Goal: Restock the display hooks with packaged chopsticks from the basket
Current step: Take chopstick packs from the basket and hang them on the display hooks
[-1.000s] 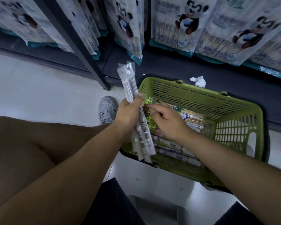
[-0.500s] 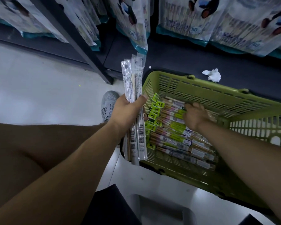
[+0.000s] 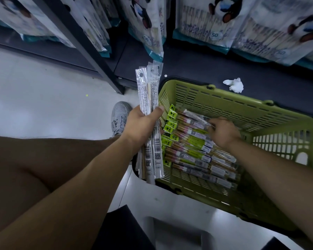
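A green plastic basket stands on the floor and holds several clear packs of chopsticks with green and white labels. My left hand grips an upright bundle of chopstick packs just left of the basket's rim, hang holes at the top. My right hand is down inside the basket, fingers curled on the top pack of the pile; its fingertips are partly hidden.
Large hanging bags with panda prints fill the dark shelving above the basket. A black shelf post slants down to the floor at left. A crumpled white tissue lies on the dark base shelf. My grey shoe stands beside the basket.
My right hand left the bundle and went down into the basket onto the pile. The left hand kept its bundle and turned it more upright. The view shifted slightly.
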Tool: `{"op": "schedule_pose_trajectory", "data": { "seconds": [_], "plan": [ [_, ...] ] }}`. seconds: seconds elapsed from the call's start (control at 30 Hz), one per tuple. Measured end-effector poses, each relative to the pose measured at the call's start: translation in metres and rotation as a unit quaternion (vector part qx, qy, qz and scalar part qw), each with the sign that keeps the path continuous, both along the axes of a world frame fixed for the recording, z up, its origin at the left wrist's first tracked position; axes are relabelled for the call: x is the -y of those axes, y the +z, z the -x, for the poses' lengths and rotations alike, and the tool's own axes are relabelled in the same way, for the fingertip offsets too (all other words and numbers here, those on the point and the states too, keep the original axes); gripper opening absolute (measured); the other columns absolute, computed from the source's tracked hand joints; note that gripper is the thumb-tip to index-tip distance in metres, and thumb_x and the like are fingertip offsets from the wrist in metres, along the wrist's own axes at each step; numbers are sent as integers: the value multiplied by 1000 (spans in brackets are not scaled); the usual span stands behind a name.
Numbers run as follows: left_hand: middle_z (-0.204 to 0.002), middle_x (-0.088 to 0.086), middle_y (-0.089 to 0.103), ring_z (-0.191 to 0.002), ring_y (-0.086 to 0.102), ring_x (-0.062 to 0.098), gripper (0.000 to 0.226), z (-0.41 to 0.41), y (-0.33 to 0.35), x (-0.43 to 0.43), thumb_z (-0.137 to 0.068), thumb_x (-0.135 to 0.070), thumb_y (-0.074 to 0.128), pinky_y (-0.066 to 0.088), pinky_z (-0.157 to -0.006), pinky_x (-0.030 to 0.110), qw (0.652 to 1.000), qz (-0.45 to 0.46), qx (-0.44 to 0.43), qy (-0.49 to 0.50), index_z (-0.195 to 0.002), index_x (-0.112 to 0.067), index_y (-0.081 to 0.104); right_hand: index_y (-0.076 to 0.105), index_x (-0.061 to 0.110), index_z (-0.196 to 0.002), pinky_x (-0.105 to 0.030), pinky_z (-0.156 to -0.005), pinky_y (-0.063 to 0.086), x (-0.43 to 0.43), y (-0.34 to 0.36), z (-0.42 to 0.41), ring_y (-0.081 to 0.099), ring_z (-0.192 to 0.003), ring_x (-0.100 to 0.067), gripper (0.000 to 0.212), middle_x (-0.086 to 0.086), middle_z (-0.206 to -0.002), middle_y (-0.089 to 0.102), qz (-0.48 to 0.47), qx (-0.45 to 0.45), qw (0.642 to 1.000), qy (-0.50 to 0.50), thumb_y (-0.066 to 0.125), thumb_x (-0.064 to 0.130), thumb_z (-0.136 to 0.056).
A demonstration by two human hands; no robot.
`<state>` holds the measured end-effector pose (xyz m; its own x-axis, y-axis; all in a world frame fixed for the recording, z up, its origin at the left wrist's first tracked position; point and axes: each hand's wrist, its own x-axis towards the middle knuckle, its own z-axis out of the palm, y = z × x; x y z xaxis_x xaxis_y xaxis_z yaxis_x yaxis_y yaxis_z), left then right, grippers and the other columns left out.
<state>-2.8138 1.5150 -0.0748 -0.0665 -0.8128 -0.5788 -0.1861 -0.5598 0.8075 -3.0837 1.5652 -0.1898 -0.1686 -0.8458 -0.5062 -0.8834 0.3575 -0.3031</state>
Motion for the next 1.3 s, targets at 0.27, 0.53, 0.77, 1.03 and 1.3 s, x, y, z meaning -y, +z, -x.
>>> {"op": "schedule_pose_trajectory", "data": {
  "seconds": [0.27,0.53,0.77,1.03,1.3],
  "plan": [
    [-75,0,75,-63,74,21,24,-1,-2,-3,-92,-39,75,59,-60,33,1000,2,-9,8,-104,-21,67,57,10,-137,-42,-105,43,1,-6,4,41,-133,-36,37,-14,-142,50,-32,-31,999,25,45,27,-107],
    [-82,9,77,-64,75,24,28,-2,-3,-2,-88,-43,76,60,-60,34,1000,-1,-2,-1,-104,-23,68,60,9,-122,-36,-82,47,11,-14,-9,60,-110,-38,23,-17,-123,56,-39,-66,995,68,53,21,-104],
    [-86,13,78,-65,75,26,22,1,-2,-1,-92,-43,72,64,-65,43,999,16,20,-25,-103,-24,68,62,11,-132,-37,-92,54,16,-8,-8,63,-115,-36,34,-19,-130,65,-70,-62,994,58,57,13,-98],
    [-84,7,77,-80,77,30,24,9,6,-2,-88,-45,74,64,-82,55,1000,-6,15,-16,-100,-25,69,64,21,-90,-31,-61,47,16,59,-4,63,-74,-23,9,-2,-89,71,-22,114,992,43,65,24,-98],
    [-117,0,78,-106,76,22,33,37,56,-19,-97,-34,72,59,-94,45,988,14,-156,-14,-127,-22,69,74,23,-95,-29,-67,55,7,192,-30,73,-78,-13,13,3,-91,78,-1,348,938,14,76,34,-90]
  ]
}}
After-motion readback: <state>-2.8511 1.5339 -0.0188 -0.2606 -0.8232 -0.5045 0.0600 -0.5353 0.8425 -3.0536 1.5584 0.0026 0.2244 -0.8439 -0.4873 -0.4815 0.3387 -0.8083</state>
